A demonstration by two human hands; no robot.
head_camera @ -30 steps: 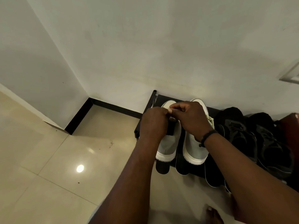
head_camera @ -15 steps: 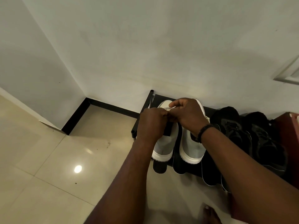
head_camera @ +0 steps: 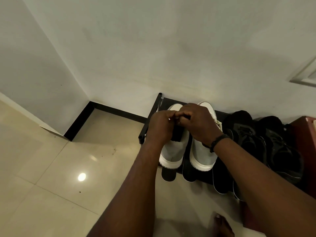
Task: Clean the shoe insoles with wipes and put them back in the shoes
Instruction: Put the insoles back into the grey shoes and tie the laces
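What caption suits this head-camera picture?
Left hand and right hand pinch something small above pale grey white-soled sneakers on a black shoe rack.

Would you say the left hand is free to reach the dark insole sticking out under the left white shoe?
Probably not right away. The left hand is pinching something small together with the right hand above the left white shoe. The dark insole itself lies uncovered on the floor just below.

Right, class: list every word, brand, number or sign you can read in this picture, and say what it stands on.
None can be read.
Pale shoes: no brand or label shows.
Black shoes: too dark to tell any marking.
Insoles: no print visible.
Wristband: plain, nothing legible.
The hands hide the pale shoes' tongues.
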